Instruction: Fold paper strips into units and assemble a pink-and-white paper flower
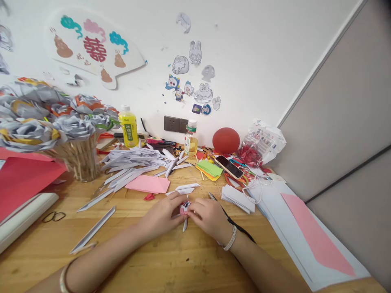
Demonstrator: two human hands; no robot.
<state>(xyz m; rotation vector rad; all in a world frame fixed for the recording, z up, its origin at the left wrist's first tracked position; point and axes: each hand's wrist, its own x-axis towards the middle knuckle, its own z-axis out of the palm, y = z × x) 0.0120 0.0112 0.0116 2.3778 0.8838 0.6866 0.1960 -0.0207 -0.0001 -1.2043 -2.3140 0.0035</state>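
A small paper flower [184, 207], pink outside with grey-white folds inside, is held between my two hands low over the wooden table. My left hand [163, 213] curls round its left side, thumb below and fingers above. From the right, my right hand [210, 215] pinches its edge with thumb and fingertips. A thin white paper strip [185, 225] sticks out beneath the flower. Just beyond my hands lie folded white strips [185, 188] and a scrap of red paper [149, 197]. A black cord or pen-like thing passes behind my right wrist.
Paper flowers on sticks [76, 130] stand at the left, near small scissors [54, 217]. Folded strips [137, 158], pink sheets [148, 184], a yellow bottle [128, 128], a clear bottle [191, 138], a phone [229, 166] and white slips [238, 199] lie or stand further back.
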